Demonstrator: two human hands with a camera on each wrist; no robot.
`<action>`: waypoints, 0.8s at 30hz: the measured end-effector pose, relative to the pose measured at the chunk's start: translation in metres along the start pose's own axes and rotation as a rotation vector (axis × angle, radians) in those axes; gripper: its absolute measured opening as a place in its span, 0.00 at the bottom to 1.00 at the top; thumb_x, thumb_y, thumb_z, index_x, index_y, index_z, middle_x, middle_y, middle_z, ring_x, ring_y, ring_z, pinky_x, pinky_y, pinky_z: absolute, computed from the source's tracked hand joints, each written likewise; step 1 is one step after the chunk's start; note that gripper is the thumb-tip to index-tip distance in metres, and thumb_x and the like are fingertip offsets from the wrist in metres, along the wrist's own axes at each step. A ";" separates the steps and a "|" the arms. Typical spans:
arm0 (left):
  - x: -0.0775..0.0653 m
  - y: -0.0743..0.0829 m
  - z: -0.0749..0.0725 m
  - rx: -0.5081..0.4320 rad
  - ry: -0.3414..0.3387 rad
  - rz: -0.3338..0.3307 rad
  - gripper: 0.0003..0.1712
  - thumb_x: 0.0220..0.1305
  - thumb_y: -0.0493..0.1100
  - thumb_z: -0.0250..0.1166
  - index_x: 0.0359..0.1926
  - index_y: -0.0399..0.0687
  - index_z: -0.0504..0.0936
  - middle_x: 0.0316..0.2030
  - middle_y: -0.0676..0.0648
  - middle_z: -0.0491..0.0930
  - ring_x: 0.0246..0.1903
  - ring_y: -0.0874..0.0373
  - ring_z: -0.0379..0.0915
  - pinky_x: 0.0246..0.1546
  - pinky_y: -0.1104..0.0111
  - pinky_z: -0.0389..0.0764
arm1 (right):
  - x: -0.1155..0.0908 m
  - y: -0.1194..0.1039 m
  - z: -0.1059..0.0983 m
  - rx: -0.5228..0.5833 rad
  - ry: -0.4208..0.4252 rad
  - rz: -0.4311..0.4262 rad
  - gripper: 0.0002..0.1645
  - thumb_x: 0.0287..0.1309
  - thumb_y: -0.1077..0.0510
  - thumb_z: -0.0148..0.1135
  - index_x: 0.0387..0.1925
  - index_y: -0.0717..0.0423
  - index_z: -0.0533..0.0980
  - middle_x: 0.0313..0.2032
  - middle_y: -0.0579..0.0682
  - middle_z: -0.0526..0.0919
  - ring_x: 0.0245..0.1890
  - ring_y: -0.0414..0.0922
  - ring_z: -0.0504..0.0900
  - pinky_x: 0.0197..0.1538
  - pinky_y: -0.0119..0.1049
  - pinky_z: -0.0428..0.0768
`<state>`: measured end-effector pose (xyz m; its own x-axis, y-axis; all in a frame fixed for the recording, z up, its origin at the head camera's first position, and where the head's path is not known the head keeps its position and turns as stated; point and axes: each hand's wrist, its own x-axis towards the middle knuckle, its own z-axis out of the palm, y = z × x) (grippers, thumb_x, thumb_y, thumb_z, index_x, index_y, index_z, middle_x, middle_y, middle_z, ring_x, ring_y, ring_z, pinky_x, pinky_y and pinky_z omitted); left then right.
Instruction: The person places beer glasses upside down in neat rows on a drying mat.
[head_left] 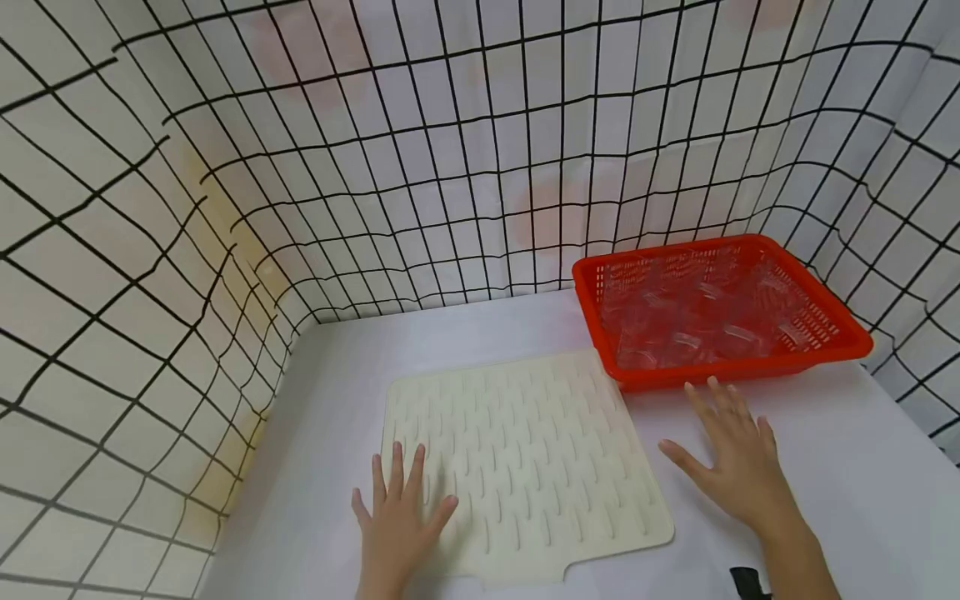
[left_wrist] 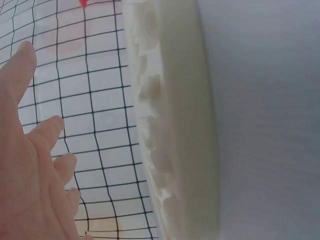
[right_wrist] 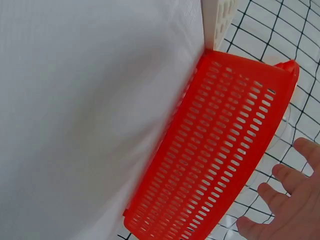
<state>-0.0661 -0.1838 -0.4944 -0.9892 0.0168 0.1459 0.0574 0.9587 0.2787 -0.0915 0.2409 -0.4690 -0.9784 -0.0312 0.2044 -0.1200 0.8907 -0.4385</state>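
Note:
With its fingers spread, my left hand (head_left: 397, 525) is over the lower left part of a cream mat (head_left: 525, 458) covered in short raised ridges. In the left wrist view the left hand (left_wrist: 30, 150) shows beside the thick edge of the mat (left_wrist: 187, 125), holding nothing. My right hand (head_left: 738, 467), fingers apart and also holding nothing, is just in front of a red plastic basket (head_left: 712, 371). Several clear plastic pieces (head_left: 690, 312) lie in that basket; their exact kind is hard to tell. The right wrist view has the right hand (right_wrist: 290, 200) near the basket's slotted side (right_wrist: 210, 150).
Black wire grid (head_left: 450, 167) stands at the back and on both sides, with white cloth behind it. A white surface (head_left: 322, 433) lies under the mat and basket. Near the right forearm, a small black object (head_left: 746, 581) shows at the bottom edge.

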 end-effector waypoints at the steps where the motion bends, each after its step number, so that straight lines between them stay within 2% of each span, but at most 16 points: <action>1: -0.002 -0.002 0.001 0.000 0.000 -0.006 0.48 0.59 0.71 0.59 0.74 0.56 0.59 0.74 0.39 0.50 0.72 0.34 0.38 0.58 0.26 0.45 | 0.001 0.000 -0.001 0.006 0.007 -0.007 0.57 0.57 0.33 0.59 0.77 0.53 0.46 0.74 0.66 0.45 0.74 0.64 0.37 0.65 0.70 0.28; 8: -0.011 -0.011 0.004 -0.044 0.014 -0.022 0.47 0.60 0.70 0.59 0.73 0.55 0.61 0.73 0.37 0.54 0.71 0.32 0.44 0.56 0.26 0.50 | 0.015 0.004 -0.015 0.048 0.117 -0.029 0.53 0.59 0.38 0.62 0.74 0.62 0.53 0.71 0.69 0.54 0.71 0.66 0.49 0.66 0.71 0.42; 14: -0.015 -0.020 0.006 -0.066 -0.004 -0.020 0.49 0.57 0.69 0.62 0.71 0.46 0.63 0.70 0.33 0.58 0.67 0.28 0.51 0.54 0.28 0.58 | 0.038 0.007 -0.028 0.059 0.182 -0.045 0.47 0.60 0.41 0.63 0.69 0.66 0.60 0.65 0.71 0.65 0.63 0.68 0.62 0.61 0.71 0.58; 18: -0.018 -0.024 0.007 -0.062 -0.046 -0.023 0.57 0.51 0.71 0.66 0.71 0.38 0.62 0.69 0.29 0.57 0.65 0.26 0.53 0.53 0.31 0.64 | 0.055 0.008 -0.035 0.048 0.156 -0.045 0.45 0.61 0.42 0.62 0.68 0.68 0.61 0.62 0.71 0.66 0.60 0.69 0.64 0.56 0.71 0.65; 24: -0.023 -0.019 -0.003 -0.054 -0.155 -0.044 0.70 0.38 0.72 0.73 0.71 0.32 0.55 0.68 0.23 0.54 0.64 0.22 0.53 0.52 0.33 0.67 | 0.073 0.010 -0.040 0.057 0.061 -0.001 0.41 0.66 0.43 0.57 0.66 0.70 0.61 0.62 0.73 0.65 0.61 0.70 0.62 0.58 0.71 0.63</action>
<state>-0.0437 -0.2036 -0.5005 -0.9996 0.0227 -0.0143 0.0167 0.9428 0.3330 -0.1576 0.2655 -0.4232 -0.9664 -0.0024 0.2569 -0.1316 0.8633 -0.4872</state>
